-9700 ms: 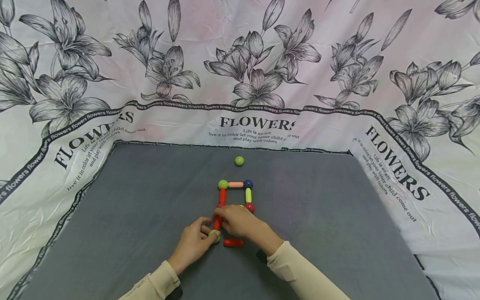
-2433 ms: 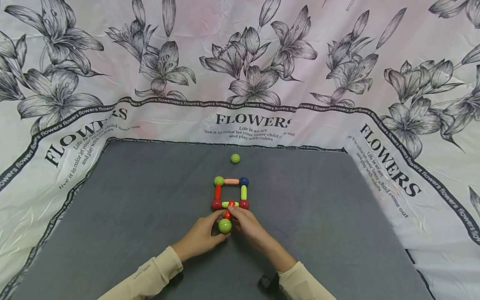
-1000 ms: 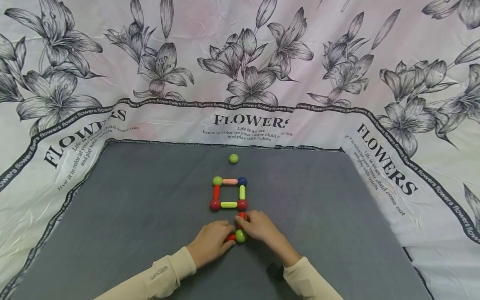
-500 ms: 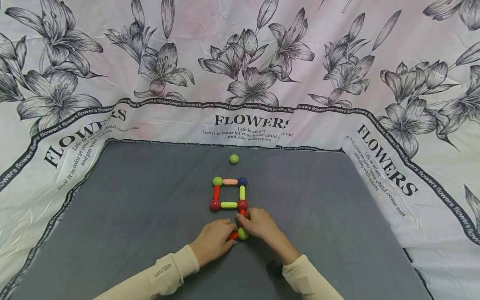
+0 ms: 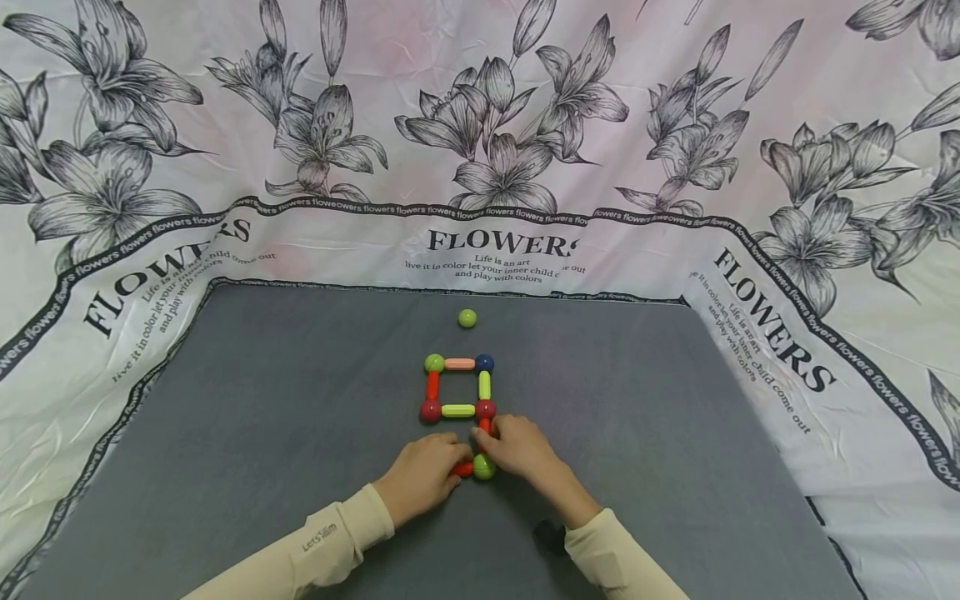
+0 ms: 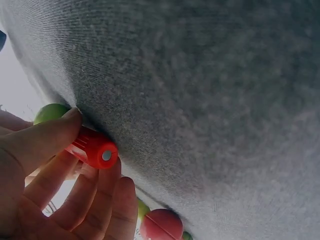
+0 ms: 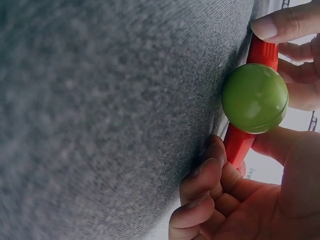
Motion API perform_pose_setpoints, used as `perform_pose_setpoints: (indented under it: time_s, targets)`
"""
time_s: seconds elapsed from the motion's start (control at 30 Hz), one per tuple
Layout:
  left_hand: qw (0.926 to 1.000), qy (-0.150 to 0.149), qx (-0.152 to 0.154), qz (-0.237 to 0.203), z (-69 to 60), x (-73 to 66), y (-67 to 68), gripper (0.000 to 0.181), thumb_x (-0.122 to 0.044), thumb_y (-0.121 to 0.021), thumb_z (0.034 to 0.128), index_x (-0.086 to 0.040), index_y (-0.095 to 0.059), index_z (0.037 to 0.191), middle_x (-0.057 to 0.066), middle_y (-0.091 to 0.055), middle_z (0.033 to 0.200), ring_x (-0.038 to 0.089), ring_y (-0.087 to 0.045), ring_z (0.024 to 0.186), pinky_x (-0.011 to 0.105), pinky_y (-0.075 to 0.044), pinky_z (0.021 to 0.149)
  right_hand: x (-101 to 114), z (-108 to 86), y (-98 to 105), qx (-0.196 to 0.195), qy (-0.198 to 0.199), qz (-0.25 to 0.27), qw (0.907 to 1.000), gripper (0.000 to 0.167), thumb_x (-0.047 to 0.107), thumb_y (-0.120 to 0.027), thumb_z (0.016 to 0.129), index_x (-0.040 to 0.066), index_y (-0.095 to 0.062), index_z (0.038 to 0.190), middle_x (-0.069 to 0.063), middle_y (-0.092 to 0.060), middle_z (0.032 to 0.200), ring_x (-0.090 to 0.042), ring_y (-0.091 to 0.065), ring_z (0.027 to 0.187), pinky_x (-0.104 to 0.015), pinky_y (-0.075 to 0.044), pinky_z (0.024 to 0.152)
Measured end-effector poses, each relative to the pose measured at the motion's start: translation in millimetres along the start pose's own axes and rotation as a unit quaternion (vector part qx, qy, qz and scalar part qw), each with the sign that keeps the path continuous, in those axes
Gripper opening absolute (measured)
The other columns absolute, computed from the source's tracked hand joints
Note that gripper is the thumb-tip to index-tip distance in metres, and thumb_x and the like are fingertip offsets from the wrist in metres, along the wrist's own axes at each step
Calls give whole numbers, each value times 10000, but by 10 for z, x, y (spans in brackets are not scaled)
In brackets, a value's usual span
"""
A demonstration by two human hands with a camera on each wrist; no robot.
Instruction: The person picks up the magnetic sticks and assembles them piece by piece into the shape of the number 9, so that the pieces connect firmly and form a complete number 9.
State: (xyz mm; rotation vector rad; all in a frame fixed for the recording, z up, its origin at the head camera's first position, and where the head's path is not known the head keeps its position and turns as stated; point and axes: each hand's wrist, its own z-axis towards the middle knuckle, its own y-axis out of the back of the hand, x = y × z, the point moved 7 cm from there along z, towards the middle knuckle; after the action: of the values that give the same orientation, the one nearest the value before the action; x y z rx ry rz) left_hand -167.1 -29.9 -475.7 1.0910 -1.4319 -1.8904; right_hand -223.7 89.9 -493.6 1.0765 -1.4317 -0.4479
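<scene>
A square of magnetic rods and balls lies on the grey cloth. Its near side is a yellow-green rod (image 5: pixel 457 411) between the left red ball (image 5: pixel 430 411) and the right red ball (image 5: pixel 486 409). My right hand (image 5: pixel 519 446) grips a red rod (image 7: pixel 239 145) that runs from the right red ball towards me, ending at a green ball (image 7: pixel 255 98). With thumb and fingers, my left hand (image 5: pixel 423 473) pinches a second red rod (image 6: pixel 92 147), which points left from that green ball. This rod's free end shows a metal tip in the left wrist view.
Beyond the square sits a loose green ball (image 5: pixel 467 318). The square's far side has a green ball (image 5: pixel 434 363), a salmon rod (image 5: pixel 459 364) and a dark blue ball (image 5: pixel 485 363). Flower-printed fabric (image 5: pixel 510 250) borders the grey cloth (image 5: pixel 637 400).
The red rod and green ball have gone from the left red ball to the right one, closing a gap there. The red rod that lay loose is now on the green ball.
</scene>
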Motion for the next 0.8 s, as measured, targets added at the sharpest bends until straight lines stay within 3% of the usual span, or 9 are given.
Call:
perform_pose_setpoints:
  time_s: [0.23, 0.53, 0.8]
  targets:
    - [10000, -18, 21, 83, 5, -5, -8, 187, -146, -807, 825, -149, -736, 997, -28, -634, 837, 119, -628, 762, 277, -546, 647, 9, -5, 13, -17, 15, 20, 10000, 442, 324, -617, 985, 135, -485, 607, 38, -387, 543, -116, -364, 464, -235, -254, 444]
    - [9999, -24, 74, 131, 15, -42, -10, 196, -145, -807, 826, -139, -736, 1008, -37, -610, 808, 93, -587, 722, 258, -523, 620, 3, 10, 41, -263, -140, -185, 9994, 344, 358, -640, 970, 95, -549, 768, -20, -491, 629, -162, -466, 525, -270, -334, 475]
    - [9997, 46, 194, -127, 29, -14, -22, 212, -163, -799, 840, -132, -732, 1039, -32, -624, 833, 84, -577, 730, 255, -526, 639, 0, 12, 58, -343, -198, -255, 9989, 343, 382, -638, 972, 95, -568, 798, -37, -532, 649, -176, -490, 542, -287, -356, 485]
